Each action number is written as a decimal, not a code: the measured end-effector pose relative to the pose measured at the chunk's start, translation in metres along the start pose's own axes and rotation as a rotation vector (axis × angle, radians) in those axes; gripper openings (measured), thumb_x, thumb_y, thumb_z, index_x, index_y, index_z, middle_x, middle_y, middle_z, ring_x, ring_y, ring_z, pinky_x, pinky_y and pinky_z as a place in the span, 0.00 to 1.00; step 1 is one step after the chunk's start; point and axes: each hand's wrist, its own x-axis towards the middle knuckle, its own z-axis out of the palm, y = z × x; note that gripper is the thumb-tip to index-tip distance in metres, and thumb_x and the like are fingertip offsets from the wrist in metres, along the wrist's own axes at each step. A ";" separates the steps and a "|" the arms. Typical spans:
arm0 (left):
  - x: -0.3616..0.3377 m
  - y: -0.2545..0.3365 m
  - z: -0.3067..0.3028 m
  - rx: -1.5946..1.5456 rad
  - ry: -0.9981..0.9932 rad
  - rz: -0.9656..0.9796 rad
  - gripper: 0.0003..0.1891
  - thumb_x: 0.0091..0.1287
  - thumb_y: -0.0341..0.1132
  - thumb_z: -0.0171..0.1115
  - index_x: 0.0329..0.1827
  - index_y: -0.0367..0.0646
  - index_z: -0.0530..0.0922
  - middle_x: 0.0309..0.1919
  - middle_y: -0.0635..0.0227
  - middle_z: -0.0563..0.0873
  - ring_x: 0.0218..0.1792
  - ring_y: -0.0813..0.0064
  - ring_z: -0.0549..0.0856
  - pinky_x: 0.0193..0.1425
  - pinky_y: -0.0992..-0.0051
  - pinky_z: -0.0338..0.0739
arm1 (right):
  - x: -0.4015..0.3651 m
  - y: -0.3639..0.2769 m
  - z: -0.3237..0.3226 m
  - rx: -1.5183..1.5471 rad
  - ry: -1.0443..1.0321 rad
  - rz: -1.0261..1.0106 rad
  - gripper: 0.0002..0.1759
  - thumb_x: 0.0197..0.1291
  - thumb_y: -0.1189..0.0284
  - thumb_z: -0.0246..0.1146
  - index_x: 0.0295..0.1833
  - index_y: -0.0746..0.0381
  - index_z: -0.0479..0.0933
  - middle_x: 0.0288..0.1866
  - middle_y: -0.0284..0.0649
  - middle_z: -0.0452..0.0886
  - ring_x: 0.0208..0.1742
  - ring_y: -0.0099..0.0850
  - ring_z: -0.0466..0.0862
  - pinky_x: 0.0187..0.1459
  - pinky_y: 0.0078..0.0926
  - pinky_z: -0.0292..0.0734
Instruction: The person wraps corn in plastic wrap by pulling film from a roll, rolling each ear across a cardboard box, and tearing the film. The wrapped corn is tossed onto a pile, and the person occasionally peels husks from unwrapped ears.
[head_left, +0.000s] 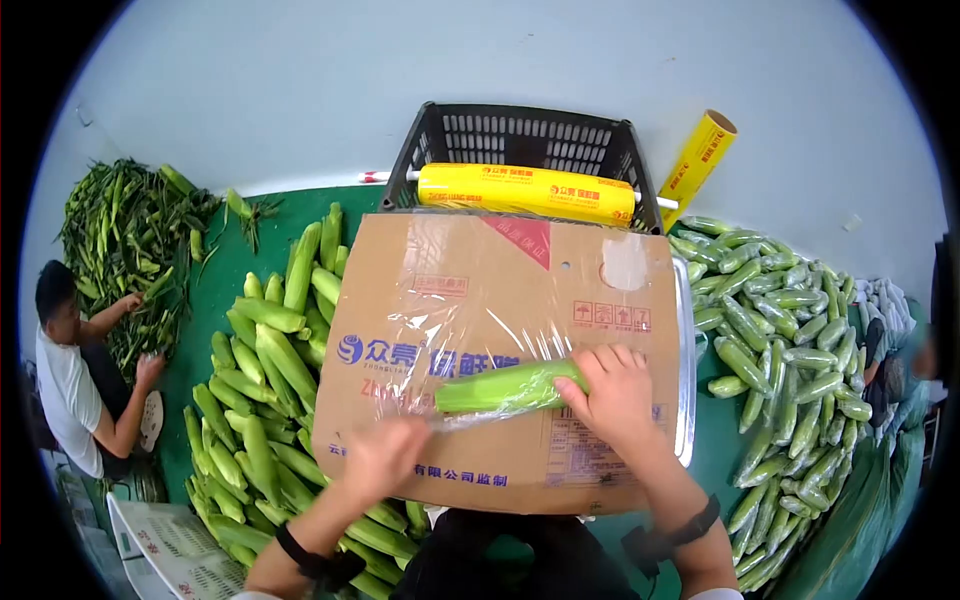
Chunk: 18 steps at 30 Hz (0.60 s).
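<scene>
A green ear of corn in its husk [500, 391] lies across the cardboard sheet [380, 260] in front of me. Over its right end my right hand [612, 392] is closed, thumb on the near side. Clear cling film [440, 330] stretches over the cardboard from the roll and gathers along the corn's lower edge. My left hand [385, 457], blurred by motion, is just below the corn's left end, fingers curled at the film's edge. The yellow film roll [525, 193] sits on a rod across the black plastic crate [425, 150].
Unwrapped corn [265, 375] is piled on my left, wrapped corn [790, 350] on my right. A yellow tube [697, 165] leans against the wall. Far left, a person [75, 380] sits beside a heap of husks [115, 240]. A white crate [165, 545] stands at lower left.
</scene>
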 end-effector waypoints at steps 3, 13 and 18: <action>0.104 0.035 -0.049 0.236 0.201 0.157 0.08 0.54 0.32 0.68 0.35 0.43 0.81 0.42 0.62 0.83 0.38 0.60 0.84 0.39 0.66 0.80 | 0.006 0.001 -0.002 0.039 0.025 0.010 0.16 0.55 0.59 0.64 0.40 0.60 0.79 0.40 0.39 0.77 0.43 0.40 0.76 0.42 0.39 0.72; 0.058 0.091 0.007 0.079 -0.527 0.078 0.43 0.65 0.53 0.57 0.67 0.20 0.57 0.63 0.29 0.64 0.67 0.40 0.67 0.71 0.51 0.60 | -0.002 -0.019 -0.016 0.113 -0.413 0.174 0.23 0.65 0.52 0.53 0.39 0.63 0.78 0.21 0.48 0.80 0.23 0.52 0.81 0.28 0.46 0.78; 0.097 0.057 0.032 0.233 -0.302 -0.003 0.40 0.64 0.52 0.57 0.70 0.28 0.59 0.71 0.45 0.61 0.74 0.52 0.59 0.75 0.52 0.53 | 0.004 -0.031 -0.027 0.091 -0.089 -0.022 0.23 0.57 0.54 0.63 0.49 0.62 0.73 0.51 0.48 0.79 0.48 0.46 0.81 0.46 0.39 0.79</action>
